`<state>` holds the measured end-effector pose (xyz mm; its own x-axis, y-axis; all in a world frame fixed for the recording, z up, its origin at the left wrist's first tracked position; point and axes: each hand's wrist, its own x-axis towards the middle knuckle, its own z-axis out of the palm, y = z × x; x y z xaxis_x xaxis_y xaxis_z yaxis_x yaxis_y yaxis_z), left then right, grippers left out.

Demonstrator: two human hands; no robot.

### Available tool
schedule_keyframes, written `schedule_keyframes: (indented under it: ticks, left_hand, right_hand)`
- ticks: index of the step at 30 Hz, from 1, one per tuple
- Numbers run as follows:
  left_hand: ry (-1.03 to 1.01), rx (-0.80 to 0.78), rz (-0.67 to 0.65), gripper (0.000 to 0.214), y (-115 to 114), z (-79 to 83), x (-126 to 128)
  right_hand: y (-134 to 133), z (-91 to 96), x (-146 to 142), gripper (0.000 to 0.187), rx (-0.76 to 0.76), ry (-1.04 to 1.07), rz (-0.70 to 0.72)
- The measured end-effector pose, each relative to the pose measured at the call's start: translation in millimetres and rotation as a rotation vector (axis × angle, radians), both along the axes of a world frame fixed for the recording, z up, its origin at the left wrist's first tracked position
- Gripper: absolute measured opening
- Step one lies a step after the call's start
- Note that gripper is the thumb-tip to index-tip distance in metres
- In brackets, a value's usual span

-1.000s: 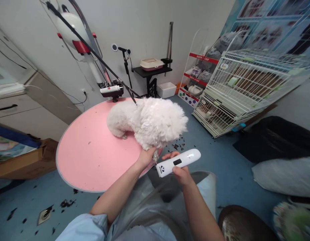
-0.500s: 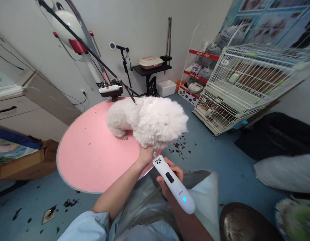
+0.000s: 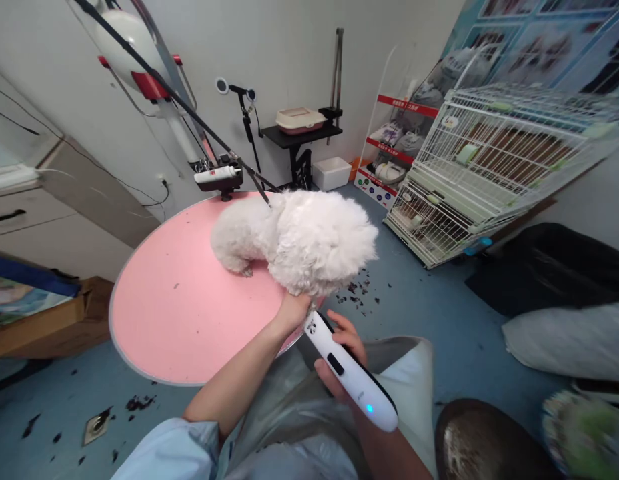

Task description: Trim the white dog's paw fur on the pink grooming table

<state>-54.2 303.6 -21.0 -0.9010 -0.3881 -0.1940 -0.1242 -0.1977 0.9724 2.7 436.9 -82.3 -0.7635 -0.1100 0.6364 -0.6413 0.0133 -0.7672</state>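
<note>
A fluffy white dog (image 3: 319,243) is on the round pink grooming table (image 3: 164,320), its head over the near right edge. My left hand (image 3: 294,312) is closed around the dog's front paw below its chin; the fingers are mostly hidden by fur. In my right hand (image 3: 348,341) is a white hair clipper (image 3: 357,383) with a dark slide switch and a lit blue light. Its blade end points up at the paw, right beside my left hand; whether it touches cannot be made out.
A thin black strap or arm (image 3: 189,113) slants down to the dog's back. A holder with a white tube (image 3: 215,175) sits at the table's far edge. Wire cages (image 3: 479,153) stand at right, and a brown round stool (image 3: 484,443) at lower right. Dark hair clumps (image 3: 357,293) lie on the floor.
The clipper has rolled in my right hand, showing its dark side, and its blade end is slightly nearer the paw. My left hand keeps its hold; the view has shifted slightly.
</note>
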Motion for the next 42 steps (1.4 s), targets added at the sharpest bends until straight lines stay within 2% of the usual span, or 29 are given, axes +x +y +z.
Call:
schedule_keyframes:
  ticks: [4,9,14,20,26,30,35,39,42]
  left_hand:
    - [0.045,-0.06,-0.016,0.014,4.8,3.7,-0.4]
    - [0.074,-0.05,-0.031,0.019,12.4,8.2,1.7]
    - [0.067,-0.054,-0.026,0.018,13.8,8.0,3.1]
    - [0.102,-0.083,-0.044,0.02,13.5,5.1,3.1]
    - [0.073,-0.049,-0.02,0.019,9.8,7.1,4.1]
    - [0.078,-0.061,-0.031,0.018,6.7,5.6,3.9]
    - [0.105,-0.078,-0.054,0.019,7.4,0.5,4.4]
    - [0.071,-0.125,-0.111,0.025,3.7,-1.1,4.6]
    - [0.054,-0.145,-0.175,0.026,-0.6,-0.6,3.8]
  right_hand:
    - [7.1,-8.6,9.5,0.059,0.039,0.117,-0.108]
    - [5.5,-27.0,15.8,0.07,0.128,0.052,-0.136]
    - [4.9,-20.4,8.5,0.057,0.058,0.092,-0.089]
    - [6.7,-14.1,7.0,0.05,0.035,0.104,-0.171]
    - [8.3,0.9,-0.6,0.046,0.022,-0.042,-0.015]
    - [16.8,14.5,-11.9,0.048,0.108,0.035,0.089]
    - [18.8,17.1,-14.1,0.055,0.188,0.093,0.1]
    - [19.6,23.1,-18.6,0.048,0.129,-0.048,0.17]
    - [27.7,31.0,-32.7,0.037,0.08,-0.238,0.368]
